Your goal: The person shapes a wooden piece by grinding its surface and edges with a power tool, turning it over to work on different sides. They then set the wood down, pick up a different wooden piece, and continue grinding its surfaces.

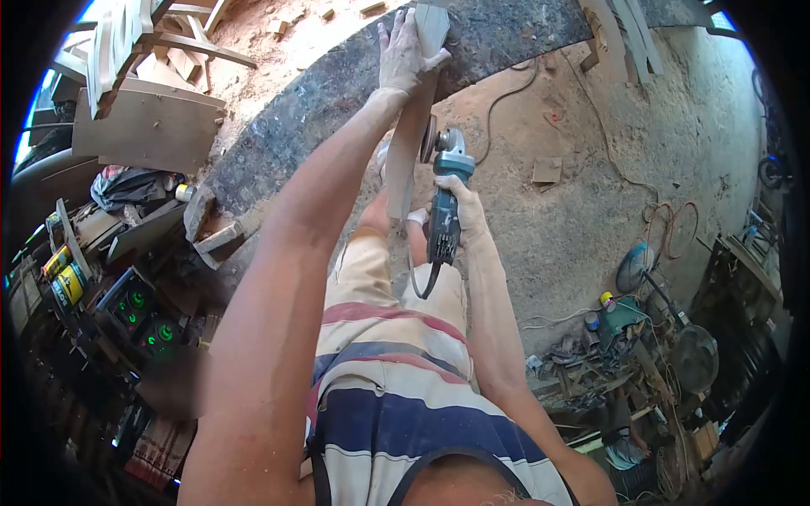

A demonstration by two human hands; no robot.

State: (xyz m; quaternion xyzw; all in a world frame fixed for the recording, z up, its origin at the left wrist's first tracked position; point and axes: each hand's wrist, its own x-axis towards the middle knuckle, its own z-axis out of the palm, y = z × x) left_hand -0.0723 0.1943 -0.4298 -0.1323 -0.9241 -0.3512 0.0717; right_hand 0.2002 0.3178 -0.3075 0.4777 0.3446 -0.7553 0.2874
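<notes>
My left hand (402,66) grips a long pale wooden piece (407,160) near its far end, the thumb lying across it and the fingers along its left side. That piece rests over the dark worktable (337,101), its near end jutting out toward my legs. In my right hand (466,207) is a teal and black angle grinder (445,229), the fingers wrapped round its body. The grinder's round disc (430,139) faces the right edge of the wood, very close to it. A black cord leaves the grinder's rear end.
Wooden frames (126,46) and a brown panel (148,126) stand at the upper left. Cut wood parts (620,38) lie on the table's right. Cables trail across the dusty floor (531,244). A fan (693,358) stands among clutter at lower right; a speaker (139,312) glows green at left.
</notes>
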